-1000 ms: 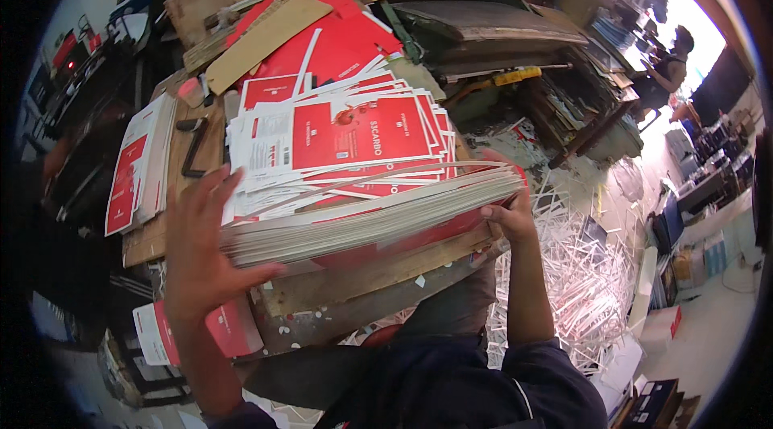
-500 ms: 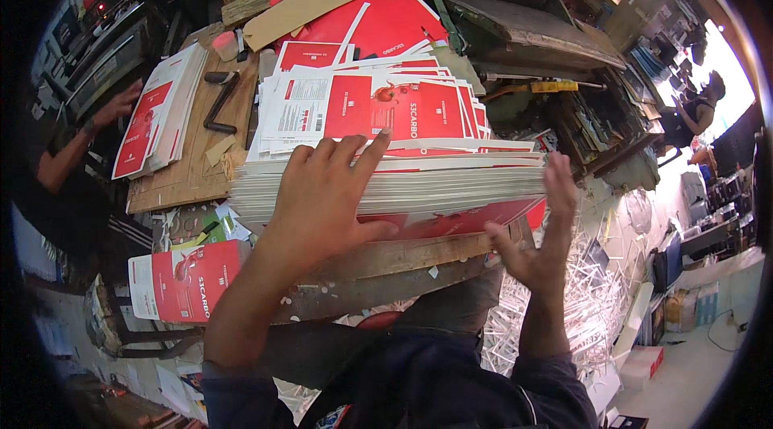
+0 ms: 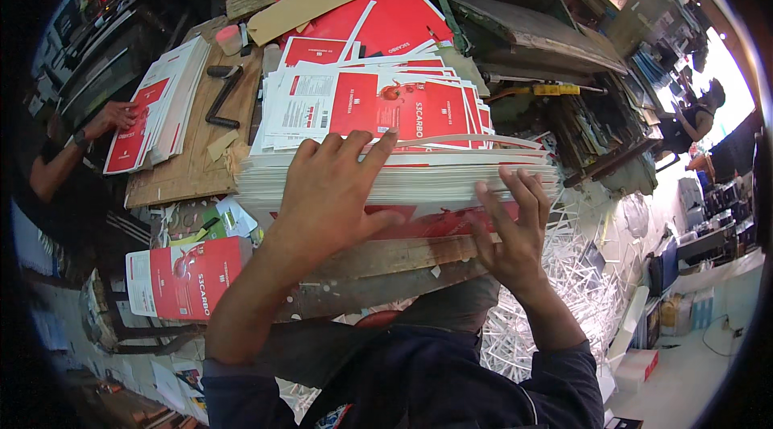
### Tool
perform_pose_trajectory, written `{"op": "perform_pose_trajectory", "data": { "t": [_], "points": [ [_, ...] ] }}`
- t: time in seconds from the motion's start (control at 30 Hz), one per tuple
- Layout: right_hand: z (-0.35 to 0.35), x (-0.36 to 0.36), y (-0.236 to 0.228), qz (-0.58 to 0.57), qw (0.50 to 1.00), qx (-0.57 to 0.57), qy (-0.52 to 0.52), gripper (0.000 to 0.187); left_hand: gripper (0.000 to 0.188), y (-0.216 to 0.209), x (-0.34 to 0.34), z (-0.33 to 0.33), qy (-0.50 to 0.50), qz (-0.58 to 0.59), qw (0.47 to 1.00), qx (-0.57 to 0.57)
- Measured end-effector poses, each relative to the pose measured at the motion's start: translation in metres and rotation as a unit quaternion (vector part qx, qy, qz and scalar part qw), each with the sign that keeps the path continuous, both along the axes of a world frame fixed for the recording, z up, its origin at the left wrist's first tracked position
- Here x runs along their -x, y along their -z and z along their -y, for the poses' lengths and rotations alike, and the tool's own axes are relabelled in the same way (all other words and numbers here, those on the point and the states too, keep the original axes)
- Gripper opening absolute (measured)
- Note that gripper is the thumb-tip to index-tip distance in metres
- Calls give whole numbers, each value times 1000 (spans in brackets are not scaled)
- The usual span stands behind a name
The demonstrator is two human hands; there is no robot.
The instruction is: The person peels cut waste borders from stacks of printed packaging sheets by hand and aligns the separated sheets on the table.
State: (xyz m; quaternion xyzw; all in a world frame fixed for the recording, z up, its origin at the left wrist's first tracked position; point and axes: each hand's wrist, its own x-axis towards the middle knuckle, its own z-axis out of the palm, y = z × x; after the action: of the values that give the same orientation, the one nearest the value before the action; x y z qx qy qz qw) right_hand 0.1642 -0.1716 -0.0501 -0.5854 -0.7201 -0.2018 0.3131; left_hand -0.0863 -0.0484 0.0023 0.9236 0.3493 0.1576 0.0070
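Observation:
A thick stack of red-and-white printed sheets (image 3: 427, 179) lies on the wooden table before me, its layered white edges facing me. My left hand (image 3: 322, 200) rests against the left half of this edge, fingertips at the top and thumb spread low across the red front. At the right half, my right hand (image 3: 519, 240) has its fingers apart and touching the edges. One upper sheet bows up slightly between the hands. Behind it, more printed sheets (image 3: 354, 103) lie overlapping and uneven. Both palms are turned from view.
A smaller printed stack (image 3: 189, 278) sits at lower left. Another person's hand (image 3: 113, 117) touches a separate pile (image 3: 165, 107). A bent metal crank (image 3: 216, 99) lies nearby. Red sheets (image 3: 403, 14) and a cardboard strip (image 3: 318, 4) are at the back. Paper trimmings (image 3: 572, 292) cover the floor at right.
My right hand has moved left and inward from the stack's right end onto its front edges. At left, the other person's hand has come down onto the pile there.

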Motion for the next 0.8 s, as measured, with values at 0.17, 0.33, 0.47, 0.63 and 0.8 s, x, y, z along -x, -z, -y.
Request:
{"op": "perform_pose_trajectory", "data": {
  "t": [0.17,0.33,0.47,0.63,0.8],
  "points": [
    [-1,2,-12,13,1000,18,0,43,99,2,-3,-1,-8,1,1000,-5],
    [-12,4,-42,-8,997,76,-17,30,98,5,-2,3,-17,-16,1000,-5],
    [-20,-3,-54,-5,988,142,-63,21,97,7,-4,4,-24,-10,1000,4],
    [-21,-8,-58,-56,977,174,-108,18,92,6,-5,8,-27,-7,999,-22],
    [-19,2,-59,9,979,177,-103,22,87,5,-5,10,-31,6,999,-6]
  ]
}}
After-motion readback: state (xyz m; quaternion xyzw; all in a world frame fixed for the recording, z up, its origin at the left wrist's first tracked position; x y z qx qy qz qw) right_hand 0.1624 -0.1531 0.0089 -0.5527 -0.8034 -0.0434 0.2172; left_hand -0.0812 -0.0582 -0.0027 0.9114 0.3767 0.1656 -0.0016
